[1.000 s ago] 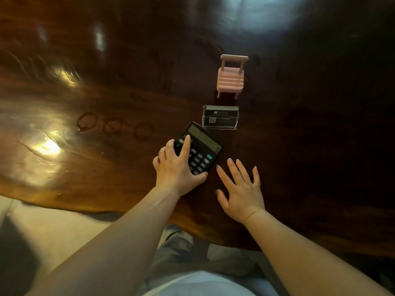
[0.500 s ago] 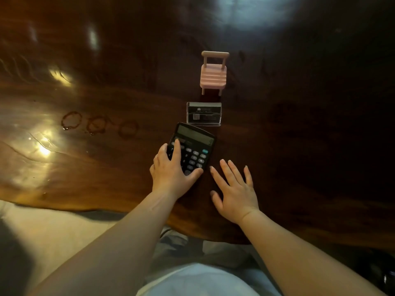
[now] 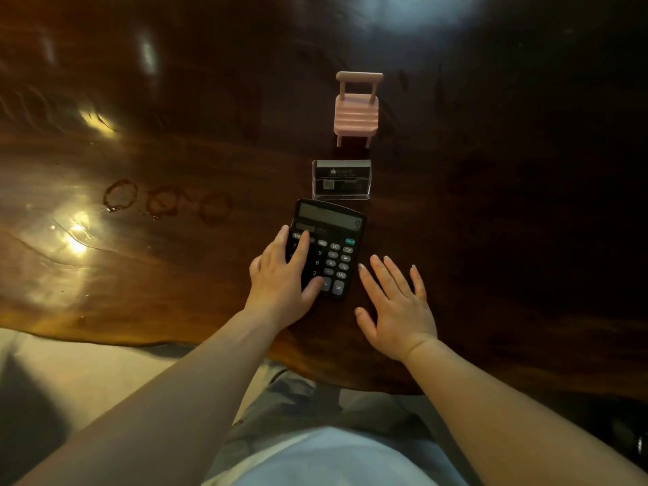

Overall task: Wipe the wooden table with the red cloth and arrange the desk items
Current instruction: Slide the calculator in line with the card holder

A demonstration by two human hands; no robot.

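A black calculator (image 3: 333, 240) lies on the dark wooden table (image 3: 491, 240) near the front edge. My left hand (image 3: 284, 278) rests on its left half, fingers straight over the keys and thumb on the lower keys. Spread flat on the table, my right hand (image 3: 396, 310) lies just right of the calculator, fingertips close to its right edge. Behind the calculator stands a clear card holder (image 3: 342, 179) with dark cards. A small pink toy chair (image 3: 357, 110) stands behind that. No red cloth is in view.
Three dark ring stains (image 3: 164, 201) mark the table left of the calculator. Bright light reflections (image 3: 75, 240) shine on the left part. The table's wavy front edge (image 3: 105, 336) runs just before my lap.
The calculator has turned from a slanted position to nearly square with the card holder and chair. Both hands stayed beside and on it, shifting slightly.
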